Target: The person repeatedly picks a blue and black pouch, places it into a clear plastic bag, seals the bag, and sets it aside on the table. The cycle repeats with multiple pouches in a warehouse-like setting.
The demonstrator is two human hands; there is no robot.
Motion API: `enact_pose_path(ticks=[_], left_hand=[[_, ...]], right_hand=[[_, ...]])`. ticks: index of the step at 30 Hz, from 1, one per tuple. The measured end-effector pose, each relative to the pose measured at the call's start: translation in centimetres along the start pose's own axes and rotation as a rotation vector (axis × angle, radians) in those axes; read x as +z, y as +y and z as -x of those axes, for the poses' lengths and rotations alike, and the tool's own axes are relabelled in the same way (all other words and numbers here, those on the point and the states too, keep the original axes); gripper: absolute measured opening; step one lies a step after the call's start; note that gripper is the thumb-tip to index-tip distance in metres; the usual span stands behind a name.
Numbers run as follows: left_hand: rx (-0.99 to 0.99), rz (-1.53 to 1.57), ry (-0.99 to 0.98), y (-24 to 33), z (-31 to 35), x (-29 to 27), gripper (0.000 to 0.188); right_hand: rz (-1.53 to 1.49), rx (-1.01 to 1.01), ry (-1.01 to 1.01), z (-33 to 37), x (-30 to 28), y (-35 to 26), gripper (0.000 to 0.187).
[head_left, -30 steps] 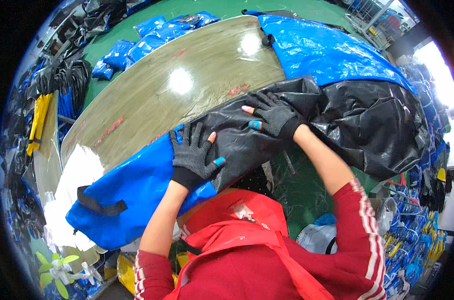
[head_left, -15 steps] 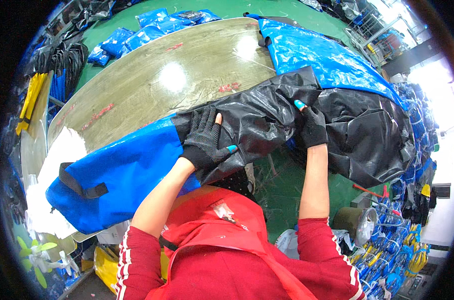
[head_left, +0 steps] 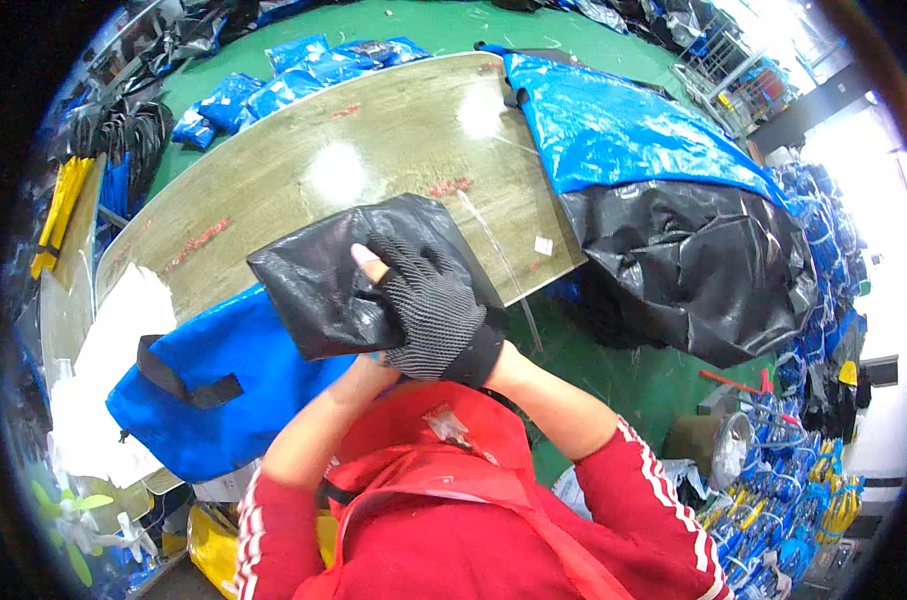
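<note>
A piece of blue and black coated fabric, with a black strap on its blue part, lies over the table's near edge. Its black end is folded leftward onto the blue. On this fold rests my right hand, in a black dotted glove, its fingers extended flat and one bare fingertip showing. My left hand is hidden under the fold and the right hand; only its wrist shows, crossing below the right one.
The table has a curved far edge and red marks. A larger blue and black pile drapes over its right end. White sheets lie at the left. Blue packages sit on the green floor beyond, and bundled blue goods stand lower right.
The black end, stretched out to the right before, is now folded over to the left. My right hand has come across with it, and my left hand has gone out of sight beneath.
</note>
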State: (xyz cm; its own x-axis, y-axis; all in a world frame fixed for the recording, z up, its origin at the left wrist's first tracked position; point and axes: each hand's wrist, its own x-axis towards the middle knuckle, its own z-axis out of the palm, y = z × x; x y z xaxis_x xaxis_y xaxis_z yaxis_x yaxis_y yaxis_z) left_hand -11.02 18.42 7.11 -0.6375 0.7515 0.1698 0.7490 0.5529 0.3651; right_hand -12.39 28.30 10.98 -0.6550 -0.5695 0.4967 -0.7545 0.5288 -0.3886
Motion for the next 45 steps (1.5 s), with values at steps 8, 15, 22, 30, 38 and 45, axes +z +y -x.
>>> enact_pose_path(ticks=[8, 15, 22, 30, 38, 45], left_hand=[[-0.523, -0.44, 0.157, -8.0, 11.7, -1.6, 0.062], [-0.502, -0.321, 0.086, -7.2, 13.3, 1.1, 0.063], [-0.977, -0.715, 0.489, -9.3, 33.7, -2.9, 0.056], [-1.403, 1.26, 1.249, 0.3, 36.8, -0.4, 0.067], [-1.232, 1.359, 1.137, -0.6, 30.7, -9.0, 0.062], [-0.808, 0.803, 0.817, 2.0, 2.1, -7.0, 0.063]], right_hand=[[0.24, 0.194, -0.217, 1.6, 6.9, -0.4, 0.086], [0.115, 0.008, -0.292, 0.5, 8.9, 0.8, 0.077], [0.331, 0.129, -0.444, -1.0, 12.9, -2.7, 0.064], [0.225, 0.076, -0.313, -2.2, 20.5, -3.7, 0.058], [-0.05, 0.129, -0.045, 1.8, 14.7, -5.3, 0.046], [-0.515, 0.36, -0.34, 8.5, 13.9, -4.7, 0.047]])
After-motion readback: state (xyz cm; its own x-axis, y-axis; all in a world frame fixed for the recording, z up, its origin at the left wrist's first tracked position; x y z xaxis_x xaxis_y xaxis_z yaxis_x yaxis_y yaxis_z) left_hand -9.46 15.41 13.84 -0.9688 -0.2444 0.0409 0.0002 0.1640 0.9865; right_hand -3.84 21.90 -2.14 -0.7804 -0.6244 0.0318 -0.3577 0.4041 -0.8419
